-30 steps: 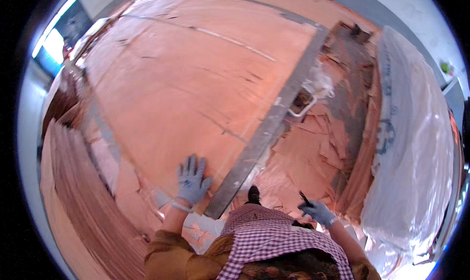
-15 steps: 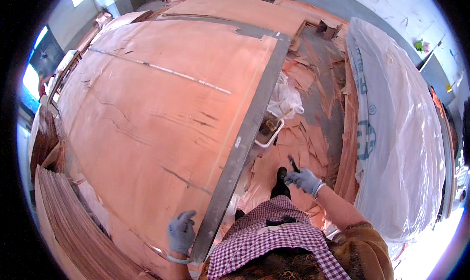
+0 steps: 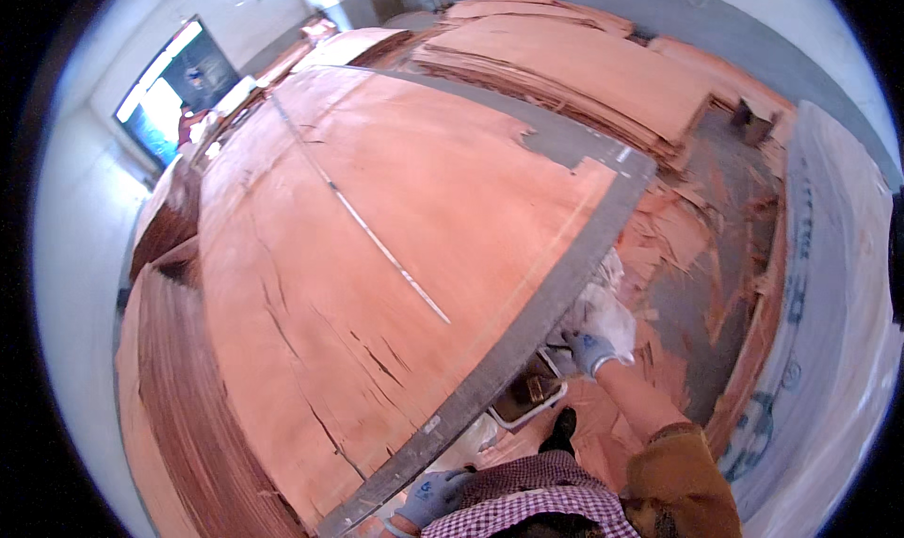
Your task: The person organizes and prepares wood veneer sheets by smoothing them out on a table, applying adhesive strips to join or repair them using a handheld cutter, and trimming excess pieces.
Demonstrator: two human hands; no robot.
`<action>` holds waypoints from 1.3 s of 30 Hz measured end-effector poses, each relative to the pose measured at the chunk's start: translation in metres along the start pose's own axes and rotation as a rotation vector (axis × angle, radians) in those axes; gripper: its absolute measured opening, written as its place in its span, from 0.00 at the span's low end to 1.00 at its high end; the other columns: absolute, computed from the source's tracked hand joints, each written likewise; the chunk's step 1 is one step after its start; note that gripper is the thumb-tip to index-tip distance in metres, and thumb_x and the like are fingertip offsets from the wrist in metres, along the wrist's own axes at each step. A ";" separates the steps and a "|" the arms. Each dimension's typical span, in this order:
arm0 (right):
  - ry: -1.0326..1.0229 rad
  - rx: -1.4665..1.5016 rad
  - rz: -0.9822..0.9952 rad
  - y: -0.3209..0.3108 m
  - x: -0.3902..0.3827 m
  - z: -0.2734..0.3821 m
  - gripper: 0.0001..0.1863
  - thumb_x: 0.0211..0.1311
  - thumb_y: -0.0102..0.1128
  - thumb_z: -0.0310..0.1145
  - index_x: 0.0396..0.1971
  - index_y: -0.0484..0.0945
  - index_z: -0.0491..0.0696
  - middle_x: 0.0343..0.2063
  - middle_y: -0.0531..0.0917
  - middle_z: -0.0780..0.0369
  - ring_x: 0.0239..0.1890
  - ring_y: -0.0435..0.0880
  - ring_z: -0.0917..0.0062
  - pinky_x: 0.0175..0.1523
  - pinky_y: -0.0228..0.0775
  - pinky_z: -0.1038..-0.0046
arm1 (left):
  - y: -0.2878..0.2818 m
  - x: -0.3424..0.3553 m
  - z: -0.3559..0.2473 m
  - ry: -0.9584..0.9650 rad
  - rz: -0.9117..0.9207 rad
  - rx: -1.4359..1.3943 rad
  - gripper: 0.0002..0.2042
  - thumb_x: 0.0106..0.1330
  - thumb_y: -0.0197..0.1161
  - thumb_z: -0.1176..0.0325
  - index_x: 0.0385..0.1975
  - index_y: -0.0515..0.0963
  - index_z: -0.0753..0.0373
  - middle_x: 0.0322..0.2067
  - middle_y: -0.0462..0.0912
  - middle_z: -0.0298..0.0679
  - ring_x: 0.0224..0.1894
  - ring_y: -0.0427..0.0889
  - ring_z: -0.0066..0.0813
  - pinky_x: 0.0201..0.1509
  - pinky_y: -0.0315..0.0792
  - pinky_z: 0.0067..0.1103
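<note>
A broad sheet of orange-pink wood veneer [image 3: 377,199] covers the table, with dark splits in its near part. A long thin measuring stick [image 3: 363,223] lies across it. My left hand [image 3: 433,497], in a grey glove, is beside the checked apron [image 3: 537,512] at the table's near corner, fingers stretched out and holding nothing I can see. Past the table's right edge, my gloved right hand [image 3: 593,352] is closed on something dark, too small to make out. It is next to a white plastic bag [image 3: 607,317] and above a white-rimmed tray [image 3: 532,416].
The table's grey edge [image 3: 527,336] runs diagonally between my hands. Veneer scraps [image 3: 669,232] litter the floor at right, beside a plastic-wrapped stack [image 3: 829,331]. Veneer stacks stand at left [image 3: 202,397] and at the back [image 3: 565,58]. Another person [image 3: 185,124] is far left.
The view has swung left. My right hand has reached forward to the bag and tray, from above the floor scraps. My left hand has left the veneer and come back beside the apron.
</note>
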State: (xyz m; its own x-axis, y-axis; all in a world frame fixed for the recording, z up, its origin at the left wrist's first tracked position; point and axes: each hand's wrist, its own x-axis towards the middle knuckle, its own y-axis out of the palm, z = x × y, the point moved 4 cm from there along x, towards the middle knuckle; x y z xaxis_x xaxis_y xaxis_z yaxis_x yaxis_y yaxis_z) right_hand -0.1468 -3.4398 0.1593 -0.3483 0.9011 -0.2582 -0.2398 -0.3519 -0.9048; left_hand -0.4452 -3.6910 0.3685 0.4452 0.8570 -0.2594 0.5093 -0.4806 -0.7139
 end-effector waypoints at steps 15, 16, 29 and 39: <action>-0.001 1.202 -0.015 -0.194 -0.083 -0.030 0.16 0.62 0.56 0.38 0.44 0.77 0.43 0.28 0.81 0.64 0.26 0.79 0.82 0.31 0.71 0.80 | -0.063 0.224 -0.066 0.155 -0.050 -0.310 0.14 0.57 0.63 0.68 0.43 0.76 0.62 0.32 0.80 0.47 0.36 0.81 0.46 0.40 0.74 0.30; -0.080 1.321 0.003 -0.230 -0.088 -0.008 0.17 0.62 0.56 0.38 0.45 0.76 0.41 0.29 0.82 0.63 0.27 0.79 0.80 0.31 0.72 0.79 | -0.069 0.244 -0.092 0.260 -0.146 -0.472 0.13 0.56 0.64 0.67 0.40 0.76 0.62 0.30 0.80 0.45 0.35 0.81 0.43 0.39 0.74 0.29; 0.488 1.078 -0.920 -0.436 -0.240 -0.242 0.23 0.60 0.53 0.34 0.56 0.67 0.48 0.38 0.79 0.67 0.26 0.72 0.85 0.28 0.64 0.84 | -0.018 0.263 -0.070 -0.108 0.258 -1.217 0.08 0.63 0.61 0.66 0.33 0.77 0.64 0.23 0.75 0.27 0.24 0.69 0.12 0.27 0.65 0.13; 0.584 0.921 0.374 -0.112 -0.155 -0.110 0.04 0.59 0.57 0.30 0.31 0.77 0.46 0.23 0.76 0.69 0.25 0.73 0.82 0.29 0.66 0.75 | 0.046 0.254 -0.017 -0.222 -0.066 -0.687 0.12 0.61 0.62 0.68 0.41 0.75 0.66 0.31 0.79 0.35 0.35 0.72 0.21 0.41 0.71 0.23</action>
State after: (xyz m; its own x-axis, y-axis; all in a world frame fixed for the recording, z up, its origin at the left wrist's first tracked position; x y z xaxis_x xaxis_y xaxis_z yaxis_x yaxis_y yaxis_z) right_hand 0.0343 -3.5122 0.2638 -0.1219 0.5964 -0.7934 -0.8645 -0.4565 -0.2103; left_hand -0.2958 -3.4988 0.2806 0.2746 0.8706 -0.4082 0.9103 -0.3722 -0.1815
